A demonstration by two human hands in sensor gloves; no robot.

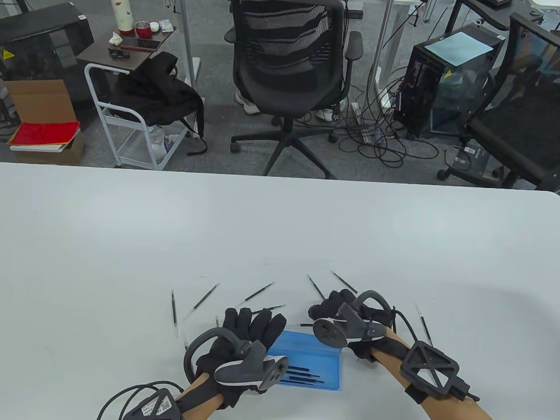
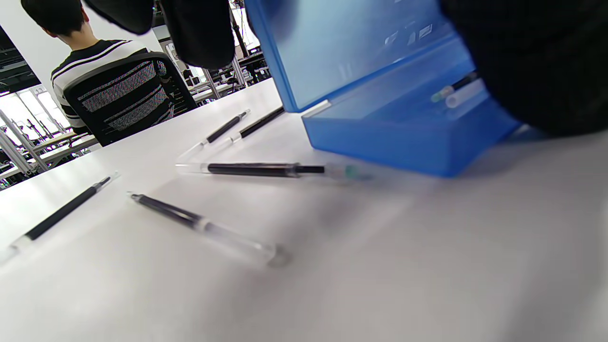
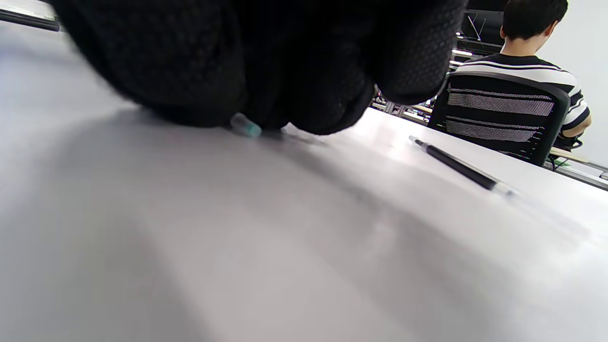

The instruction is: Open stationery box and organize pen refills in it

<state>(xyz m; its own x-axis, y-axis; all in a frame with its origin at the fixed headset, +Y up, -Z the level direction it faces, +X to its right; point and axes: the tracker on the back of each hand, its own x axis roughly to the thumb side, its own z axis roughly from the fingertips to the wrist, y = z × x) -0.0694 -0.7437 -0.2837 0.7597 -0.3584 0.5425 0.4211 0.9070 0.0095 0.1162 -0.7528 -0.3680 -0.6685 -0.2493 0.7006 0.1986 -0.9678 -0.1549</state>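
So from where I was watching, the blue stationery box [image 1: 317,360] sat open on the white table [image 1: 279,228] near the front edge, right between my two hands, with its lid [image 2: 342,42] standing up on the far side in the left wrist view. A few pen refills [image 1: 303,377] were already lying in the tray, side by side. My left hand [image 1: 244,343] was at the box's left end with the fingers [image 1: 256,322] mostly straight, reaching over the far left corner; I honestly couldn't tell if they were actually touching the lid or just hanging beside it. My right hand [image 1: 345,315] was just past the box's far right corner, fingers curled down onto the table, and in the right wrist view the greenish tip of a refill [image 3: 245,127] poked out from under the fingertips [image 3: 304,95], so it looked like they were pinching that one against the tabletop. The rest of the loose refills [image 1: 205,300] were fanned out on the table beyond the hands, a few to the left, a couple at the far side [image 1: 344,282], and one more off to the right [image 1: 424,328] of my right wrist.
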